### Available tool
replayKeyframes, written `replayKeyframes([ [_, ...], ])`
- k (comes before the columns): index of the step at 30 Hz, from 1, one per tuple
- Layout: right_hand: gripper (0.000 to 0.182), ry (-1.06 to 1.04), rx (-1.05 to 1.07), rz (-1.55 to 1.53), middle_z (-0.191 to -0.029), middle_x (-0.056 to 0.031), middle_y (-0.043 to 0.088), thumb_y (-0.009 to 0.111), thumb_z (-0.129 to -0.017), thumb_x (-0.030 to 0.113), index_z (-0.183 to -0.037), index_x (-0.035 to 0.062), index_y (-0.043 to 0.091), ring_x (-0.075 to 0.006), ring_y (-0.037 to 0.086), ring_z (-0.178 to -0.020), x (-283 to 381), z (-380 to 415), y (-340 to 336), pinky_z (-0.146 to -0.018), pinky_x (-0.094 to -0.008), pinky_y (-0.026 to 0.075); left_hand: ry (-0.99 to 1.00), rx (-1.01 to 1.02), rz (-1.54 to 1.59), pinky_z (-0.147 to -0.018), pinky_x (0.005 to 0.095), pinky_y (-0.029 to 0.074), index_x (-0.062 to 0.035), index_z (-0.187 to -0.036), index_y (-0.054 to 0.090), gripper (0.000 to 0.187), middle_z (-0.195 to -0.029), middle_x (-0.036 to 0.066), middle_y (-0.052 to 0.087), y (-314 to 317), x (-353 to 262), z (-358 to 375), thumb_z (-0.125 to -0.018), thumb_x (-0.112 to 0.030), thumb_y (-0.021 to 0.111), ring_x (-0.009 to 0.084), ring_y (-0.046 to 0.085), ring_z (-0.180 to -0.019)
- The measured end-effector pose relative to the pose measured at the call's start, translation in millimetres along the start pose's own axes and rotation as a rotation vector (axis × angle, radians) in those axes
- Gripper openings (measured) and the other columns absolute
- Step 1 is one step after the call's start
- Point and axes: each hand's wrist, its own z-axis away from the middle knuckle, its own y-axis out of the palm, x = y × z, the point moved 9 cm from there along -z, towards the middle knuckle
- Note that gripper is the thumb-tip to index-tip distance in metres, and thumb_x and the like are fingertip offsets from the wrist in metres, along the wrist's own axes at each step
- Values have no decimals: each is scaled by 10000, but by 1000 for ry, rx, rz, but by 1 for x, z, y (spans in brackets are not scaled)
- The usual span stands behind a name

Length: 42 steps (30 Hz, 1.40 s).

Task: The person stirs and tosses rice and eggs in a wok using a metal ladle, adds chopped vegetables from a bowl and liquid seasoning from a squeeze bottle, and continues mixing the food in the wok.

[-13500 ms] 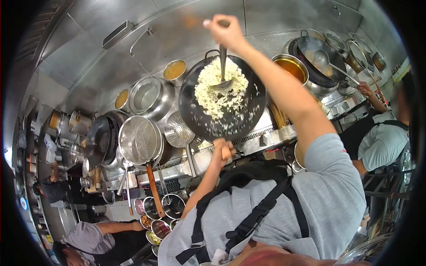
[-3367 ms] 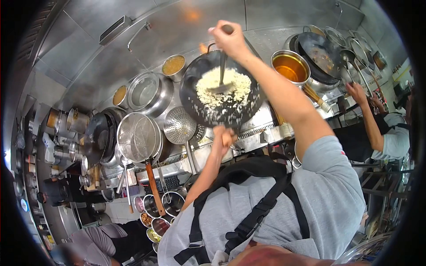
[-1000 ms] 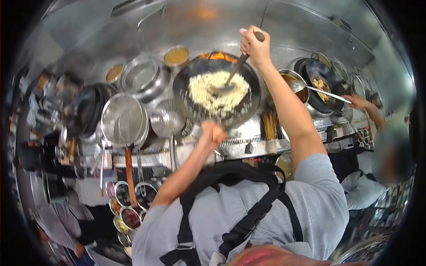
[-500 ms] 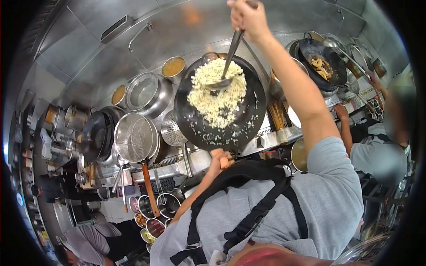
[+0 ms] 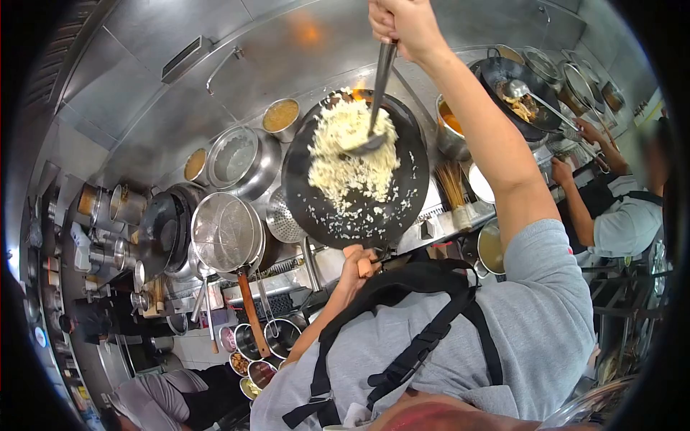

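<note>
Your right grip (image 5: 404, 27), closed around the ladle (image 5: 382, 75), works the rice (image 5: 351, 154) in the wok (image 5: 302, 179) below; further turning calls for your left grip (image 5: 358, 267), clasped at the near edge, steady.

One head-worn camera looks forward and down — wide, round-edged — from just above the wearer's chest (image 5: 431, 323) (the wok (image 5: 298, 179) near centre).

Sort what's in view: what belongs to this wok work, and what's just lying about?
In the job:
wok, left hand at its near edge
pale grains in the wok
ladle, in the right hand

Apparently just lying about:
mesh strainer
perforated skimmer
brush of thin sticks
</note>
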Motion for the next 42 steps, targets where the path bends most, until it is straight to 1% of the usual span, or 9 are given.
replayKeyframes([
  [3,328,26,-63,100,-488,36,410,622,-874,61,-599,85,444,-50,360,-407,-19,12,24,-382,-251,274,90,110,83,-634,367,521,-64,-892,549,253,-760,93,596,30,-50,-44,-909,-315,526,226,612,-723],
  [7,294,-44,-212,272,-504,34,446,662,-857,108,-616,63,499,-48,411,-432,-105,42,-4,-387,-246,312,49,95,134,-611,395,548,-102,-906,535,117,-801,80,604,48,-71,-67,-884,-210,574,271,620,-679],
  [14,292,-77,-160,83,-502,43,412,634,-867,124,-628,107,466,-63,374,-391,13,10,21,-360,-248,302,-15,-72,-54,-434,280,499,-83,-902,543,124,-772,67,589,17,-24,8,-852,-169,617,228,606,-587],
  [17,299,-63,-137,233,-521,36,453,664,-858,148,-615,60,513,-56,404,-441,-11,32,48,-409,-242,319,79,349,164,-503,313,468,-90,-897,542,167,-809,88,602,65,-77,-47,-904,-252,584,215,563,-610],
  [19,302,-135,-204,351,-523,40,440,663,-856,141,-612,56,508,-53,396,-461,-94,52,33,-430,-243,313,9,-137,69,-544,353,500,-81,-851,543,211,-772,80,600,67,-88,-64,-903,-279,596,218,581,-622],
  [25,369,-40,-245,43,-494,32,395,657,-885,115,-611,94,412,-52,347,-398,-39,13,-31,-369,-245,291,-50,-18,-50,-376,266,458,-44,-893,544,218,-788,95,598,-13,18,-20,-908,-261,547,275,657,-628],
  [31,357,67,-229,236,-494,33,390,642,-897,110,-621,90,416,-53,349,-397,-13,23,47,-364,-252,283,74,179,175,-652,383,559,-52,-933,580,250,-812,92,620,55,-60,-55,-881,-296,599,255,622,-702],
  [35,298,-33,-287,216,-515,21,456,672,-868,142,-644,50,498,-52,431,-433,-114,55,6,-387,-247,314,147,231,164,-553,341,487,-59,-862,581,264,-767,75,601,52,-51,-86,-888,-322,584,232,593,-649],
  [42,346,62,-204,60,-496,23,382,654,-855,85,-610,102,410,-74,343,-377,-42,22,-8,-355,-255,261,23,-50,41,-399,288,482,-15,-1026,540,248,-846,112,606,26,-7,-29,-924,-238,509,286,646,-641],
])
